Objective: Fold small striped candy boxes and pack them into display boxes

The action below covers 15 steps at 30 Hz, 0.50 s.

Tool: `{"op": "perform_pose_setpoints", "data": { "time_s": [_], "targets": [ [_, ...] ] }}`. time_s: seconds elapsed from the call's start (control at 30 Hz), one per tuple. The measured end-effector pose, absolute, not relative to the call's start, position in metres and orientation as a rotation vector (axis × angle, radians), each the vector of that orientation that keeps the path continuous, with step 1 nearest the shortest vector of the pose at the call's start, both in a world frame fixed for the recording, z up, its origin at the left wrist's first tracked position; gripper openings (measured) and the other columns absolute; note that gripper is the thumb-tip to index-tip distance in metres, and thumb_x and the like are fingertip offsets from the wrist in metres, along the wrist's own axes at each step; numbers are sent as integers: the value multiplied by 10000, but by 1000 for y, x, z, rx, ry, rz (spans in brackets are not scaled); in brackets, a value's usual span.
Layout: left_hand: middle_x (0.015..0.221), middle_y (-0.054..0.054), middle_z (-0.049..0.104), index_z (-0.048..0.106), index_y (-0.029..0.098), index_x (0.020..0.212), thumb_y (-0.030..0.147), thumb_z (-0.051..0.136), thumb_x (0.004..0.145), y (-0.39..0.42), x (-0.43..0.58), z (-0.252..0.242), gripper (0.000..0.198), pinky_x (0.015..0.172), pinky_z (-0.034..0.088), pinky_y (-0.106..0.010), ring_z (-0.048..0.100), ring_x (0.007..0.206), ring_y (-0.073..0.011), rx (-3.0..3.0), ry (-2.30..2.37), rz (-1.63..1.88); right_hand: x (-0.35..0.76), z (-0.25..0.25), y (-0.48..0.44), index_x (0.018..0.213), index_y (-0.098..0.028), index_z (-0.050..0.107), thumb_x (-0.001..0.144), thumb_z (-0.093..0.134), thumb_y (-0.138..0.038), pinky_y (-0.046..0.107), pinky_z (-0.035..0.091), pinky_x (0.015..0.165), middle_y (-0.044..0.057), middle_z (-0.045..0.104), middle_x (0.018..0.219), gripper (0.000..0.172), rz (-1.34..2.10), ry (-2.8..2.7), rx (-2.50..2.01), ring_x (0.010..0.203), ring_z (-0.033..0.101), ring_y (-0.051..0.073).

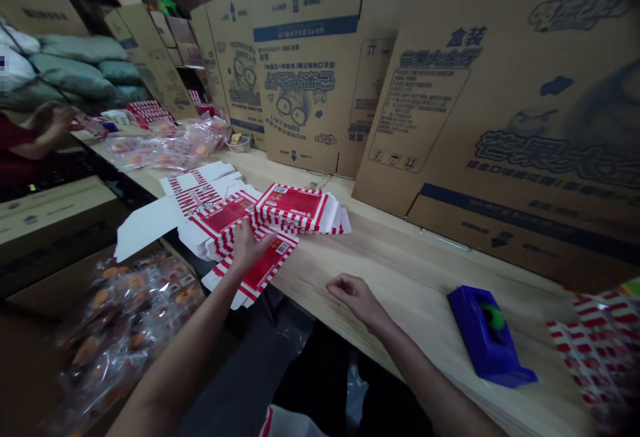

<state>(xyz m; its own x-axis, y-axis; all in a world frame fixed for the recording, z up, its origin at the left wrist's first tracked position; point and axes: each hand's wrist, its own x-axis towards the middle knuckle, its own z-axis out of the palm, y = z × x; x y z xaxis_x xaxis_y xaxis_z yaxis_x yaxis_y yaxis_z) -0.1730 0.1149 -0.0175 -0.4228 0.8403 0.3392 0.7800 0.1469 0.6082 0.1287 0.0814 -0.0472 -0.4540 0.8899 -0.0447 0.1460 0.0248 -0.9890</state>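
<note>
My left hand rests on a pile of flattened red-and-white striped cartons that lies on the wooden table. Its fingers curl round the edge of one flat carton that juts over the table's near edge. My right hand sits on the bare wood to the right of the pile, fingers loosely curled, holding nothing that I can see. More flat white and striped cartons spread to the left of the pile.
A blue tape dispenser stands on the table at the right, beside more striped cartons. Large brown cardboard boxes line the far side. Clear bags of orange snacks lie lower left. Another person's hands work at far left.
</note>
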Motion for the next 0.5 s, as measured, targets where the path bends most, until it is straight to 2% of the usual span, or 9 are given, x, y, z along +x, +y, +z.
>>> {"op": "perform_pose_setpoints", "data": {
  "time_s": [0.07,0.1,0.2,0.3,0.37,0.5],
  "targets": [
    [1369,-355,423,405,8,1374,649,683,660,91,-166,-45,999,1013,329,-607,362,1313,-496,1820,2474,645,100,-46,98,751,-166,670,732,701,-422,273,436,654,4,646,698,259,1461,-1725,-1005,678,567,155],
    [1420,-373,355,385,1,1399,667,659,680,79,-161,-58,1017,1040,262,-644,284,1356,-516,1884,2511,437,87,-45,104,750,-167,667,738,691,-407,270,443,654,3,653,699,241,1450,-1751,-976,681,573,156],
    [1487,-360,259,362,33,1443,677,526,792,49,-135,-83,930,1067,152,-683,189,1408,-498,2018,2503,114,58,-43,118,800,-170,667,784,645,-335,269,469,694,12,695,781,167,1369,-1868,-988,751,618,166],
    [1500,-320,275,385,87,1449,678,458,834,24,-103,-91,857,1085,126,-681,193,1422,-465,2166,2355,72,45,-42,129,846,-180,661,774,656,-259,287,464,775,39,714,905,106,1197,-1981,-1206,864,640,189],
    [1508,-296,285,400,116,1448,702,437,830,12,-84,-93,852,1103,110,-670,175,1433,-448,2271,2222,122,44,-43,136,804,-184,639,720,704,-244,319,446,810,71,710,929,122,1114,-1980,-1361,922,636,229],
    [1528,-262,271,384,183,1463,784,530,709,9,-65,-93,975,1098,133,-672,91,1439,-475,2312,2037,205,60,-51,146,666,-197,562,570,783,-205,330,433,791,90,699,881,241,1068,-1882,-1559,971,626,279]
  ]
}}
